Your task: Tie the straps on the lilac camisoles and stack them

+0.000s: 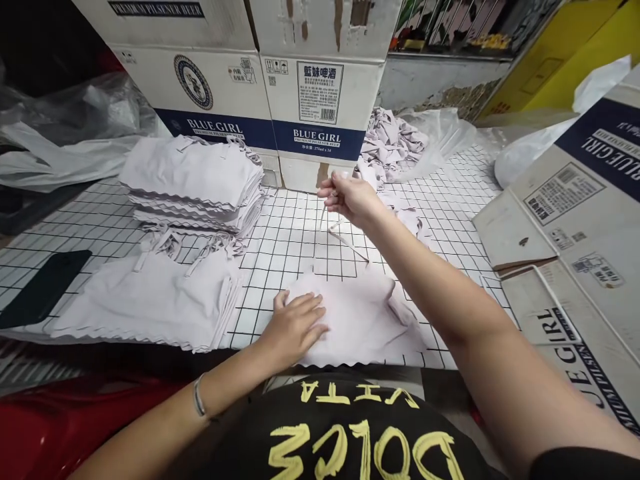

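Flatly, left hand touches pale garment.

Left hand presses palm-down, fingers spread, a band circling the wrist; right arm reaches farther forward, its hand raised above the surface with fingers curled.

1. Back centre: tall BLUE GIRL carton, white with a navy band.
2. In front of the tall carton: grid-patterned cloth.
3. Left of it: crumpled clear plastic.
4. Nearer, to its left: dark phone, lying flat.
5. Right of it: tilted second carton; beyond, yellow panel.
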The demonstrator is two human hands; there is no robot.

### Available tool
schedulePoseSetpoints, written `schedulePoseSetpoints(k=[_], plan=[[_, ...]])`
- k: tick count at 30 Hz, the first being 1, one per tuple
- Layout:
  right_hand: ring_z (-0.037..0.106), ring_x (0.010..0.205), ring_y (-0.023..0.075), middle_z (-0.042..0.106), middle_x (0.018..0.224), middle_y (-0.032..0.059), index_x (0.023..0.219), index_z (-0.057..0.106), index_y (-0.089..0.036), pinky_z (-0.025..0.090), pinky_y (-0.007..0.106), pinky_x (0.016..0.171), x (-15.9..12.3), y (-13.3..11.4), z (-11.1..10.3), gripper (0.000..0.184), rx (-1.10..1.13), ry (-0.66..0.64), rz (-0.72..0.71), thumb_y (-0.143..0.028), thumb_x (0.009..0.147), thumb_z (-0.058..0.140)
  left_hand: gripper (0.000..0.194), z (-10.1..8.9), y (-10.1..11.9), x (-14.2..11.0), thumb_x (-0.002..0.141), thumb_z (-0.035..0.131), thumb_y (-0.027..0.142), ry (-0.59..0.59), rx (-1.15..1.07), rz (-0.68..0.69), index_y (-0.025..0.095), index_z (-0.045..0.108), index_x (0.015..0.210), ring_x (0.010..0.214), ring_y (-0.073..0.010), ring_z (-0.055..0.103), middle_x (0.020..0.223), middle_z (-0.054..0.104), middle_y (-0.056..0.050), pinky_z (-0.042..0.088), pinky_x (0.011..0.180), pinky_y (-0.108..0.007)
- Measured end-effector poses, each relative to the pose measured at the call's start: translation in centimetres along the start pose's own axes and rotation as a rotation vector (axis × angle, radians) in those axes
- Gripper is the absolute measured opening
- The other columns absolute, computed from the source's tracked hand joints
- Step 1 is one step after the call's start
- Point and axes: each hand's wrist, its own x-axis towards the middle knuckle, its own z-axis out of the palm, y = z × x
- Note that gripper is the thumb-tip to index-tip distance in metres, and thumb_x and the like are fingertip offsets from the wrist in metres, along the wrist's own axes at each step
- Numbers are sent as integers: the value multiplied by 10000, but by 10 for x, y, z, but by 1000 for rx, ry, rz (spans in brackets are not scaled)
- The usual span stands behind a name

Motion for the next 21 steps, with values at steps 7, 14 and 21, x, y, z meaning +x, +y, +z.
schedulePoseSetpoints(k=[7,14,21], plan=[[508,1243,245,567,1314,70,1225,599,-287,410,452,1060,-180,39,-26,380,-430,-643,-180,-313,847,639,449,-21,21,31,996,308,432,-50,-1460,-326,114,581,1158,1260,-253,541,1302,603,-165,439,1056,-462],[590,1073,192,618,1197,91,1203,563,-214,484,364,951,-162,82,-23,433,-73,-521,136,-361,815,686,260,-22,32,48,977,373,162,13,-1686,-335,101,608,1068,1182,-185,602,1209,660,-122,443,1072,-360],[577,698,110,691,807,54,904,726,-103,477,257,698,-153,88,-20,331,-96,-753,413,-413,788,719,231,-48,14,81,948,402,149,92,-1489,-252,104,621,1006,1112,-201,631,1130,683,-133,464,1021,-383]])
